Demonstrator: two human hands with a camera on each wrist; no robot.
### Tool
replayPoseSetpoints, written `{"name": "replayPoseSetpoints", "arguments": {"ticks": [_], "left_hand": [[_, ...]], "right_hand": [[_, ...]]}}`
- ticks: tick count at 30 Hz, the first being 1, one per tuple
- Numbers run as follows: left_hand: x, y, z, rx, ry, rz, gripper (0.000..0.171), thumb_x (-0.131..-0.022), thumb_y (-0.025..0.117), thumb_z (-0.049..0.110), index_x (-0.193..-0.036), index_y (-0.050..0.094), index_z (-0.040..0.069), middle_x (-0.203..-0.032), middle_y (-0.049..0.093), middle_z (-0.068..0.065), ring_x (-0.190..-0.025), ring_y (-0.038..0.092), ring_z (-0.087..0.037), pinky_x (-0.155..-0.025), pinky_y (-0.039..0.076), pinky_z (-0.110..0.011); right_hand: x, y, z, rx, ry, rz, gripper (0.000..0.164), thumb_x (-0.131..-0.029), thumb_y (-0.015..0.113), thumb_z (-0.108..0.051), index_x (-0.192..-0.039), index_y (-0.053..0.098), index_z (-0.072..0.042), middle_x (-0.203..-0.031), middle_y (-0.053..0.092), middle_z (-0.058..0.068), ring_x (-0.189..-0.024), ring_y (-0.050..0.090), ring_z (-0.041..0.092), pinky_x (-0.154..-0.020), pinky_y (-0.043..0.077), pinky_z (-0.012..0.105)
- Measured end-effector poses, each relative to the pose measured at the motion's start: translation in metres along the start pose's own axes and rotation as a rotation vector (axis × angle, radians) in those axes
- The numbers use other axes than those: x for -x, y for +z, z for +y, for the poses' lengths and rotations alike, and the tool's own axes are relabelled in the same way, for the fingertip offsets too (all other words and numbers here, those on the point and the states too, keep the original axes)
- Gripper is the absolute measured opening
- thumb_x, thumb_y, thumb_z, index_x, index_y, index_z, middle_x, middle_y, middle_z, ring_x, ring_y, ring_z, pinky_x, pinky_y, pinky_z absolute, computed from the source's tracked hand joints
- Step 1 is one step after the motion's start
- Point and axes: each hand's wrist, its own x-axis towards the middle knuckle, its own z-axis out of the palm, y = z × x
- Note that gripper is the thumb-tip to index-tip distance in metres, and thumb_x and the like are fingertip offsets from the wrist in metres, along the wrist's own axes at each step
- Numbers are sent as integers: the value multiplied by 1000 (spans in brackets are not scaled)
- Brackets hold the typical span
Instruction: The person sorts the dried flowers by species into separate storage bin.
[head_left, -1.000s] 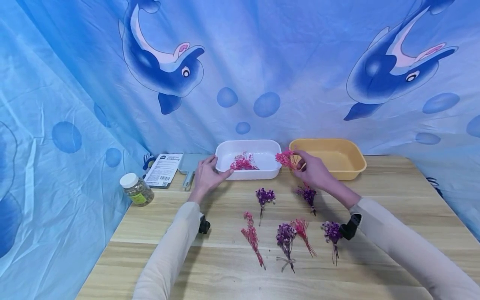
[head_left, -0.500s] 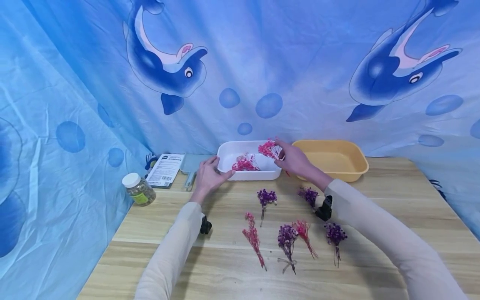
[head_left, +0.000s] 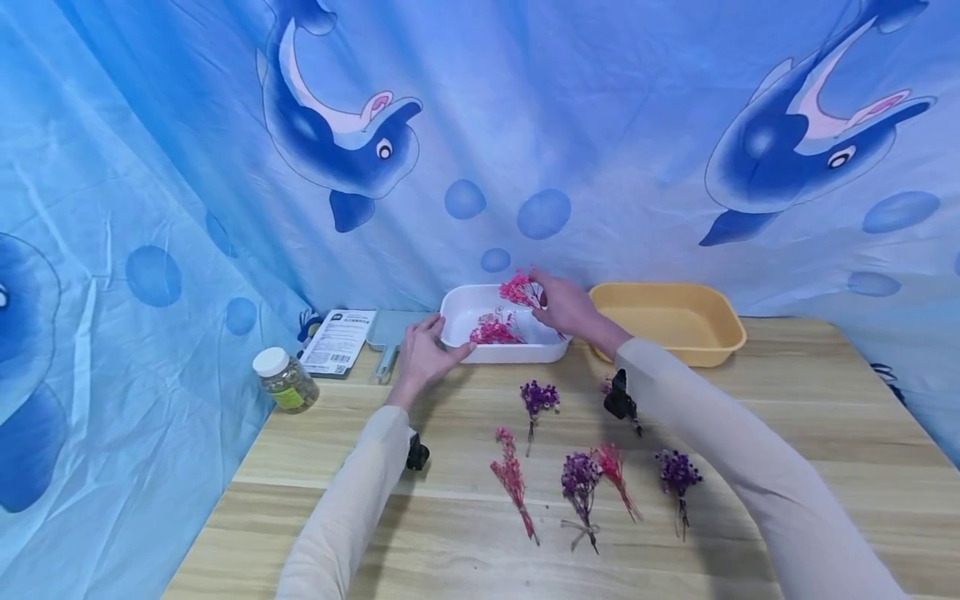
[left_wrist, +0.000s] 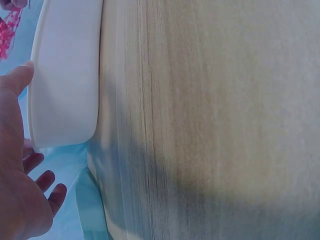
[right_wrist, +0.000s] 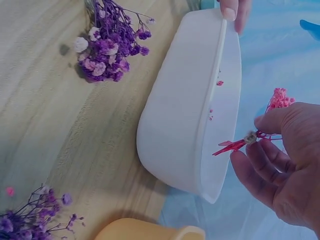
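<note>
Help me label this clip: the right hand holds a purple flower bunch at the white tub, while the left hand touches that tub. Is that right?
Not quite: the flower bunch in the right hand is pink, not purple, as the head view shows. The left hand does touch the white tub.

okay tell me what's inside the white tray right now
Inside the white tray, pink flowers lie around the middle. The right hand holds a pink bunch above it. The near wall and that hand cover part of the inside, so anything lying there can't be seen.
</note>
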Motion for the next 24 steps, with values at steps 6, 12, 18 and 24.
{"name": "replayPoseSetpoints", "arguments": {"ticks": [6, 12, 18, 24], "left_hand": [[2, 0, 1, 11, 4, -3, 94, -79, 73, 62, -145, 48, -1, -151, 45, -15, -132, 40, -37, -106, 37, -54], [2, -2, 2, 8, 11, 7, 93, -79, 73, 61, -145, 49, -1, -151, 46, -14, -132, 41, -37, -105, 37, -53], [3, -3, 3, 13, 8, 5, 92, -80, 72, 62, -145, 49, 0, -151, 46, -14, -132, 41, -36, -104, 38, -54], [3, -4, 3, 21, 1, 8, 92, -81, 72, 61, -145, 49, 0, -151, 46, -13, -131, 41, -36, -103, 39, -53]], "right_hand": [[-7, 8, 0, 71, -4, -33, 76, -88, 75, -12, -153, 36, -5, -95, 68, 11, -64, 58, 19, -54, 50, 30], [-11, 15, -1, 88, 33, -84, 79, -90, 75, -12, -156, 31, -6, -115, 67, 19, -54, 57, 17, -50, 50, 29], [-12, 23, 1, 121, 62, -111, 78, -91, 73, -11, -156, 30, -3, -125, 63, 20, -77, 64, 25, -61, 55, 35], [-12, 29, 2, 152, 45, -120, 62, -93, 70, -14, -147, 43, -1, -119, 66, 19, -101, 64, 32, -89, 54, 45]]}}
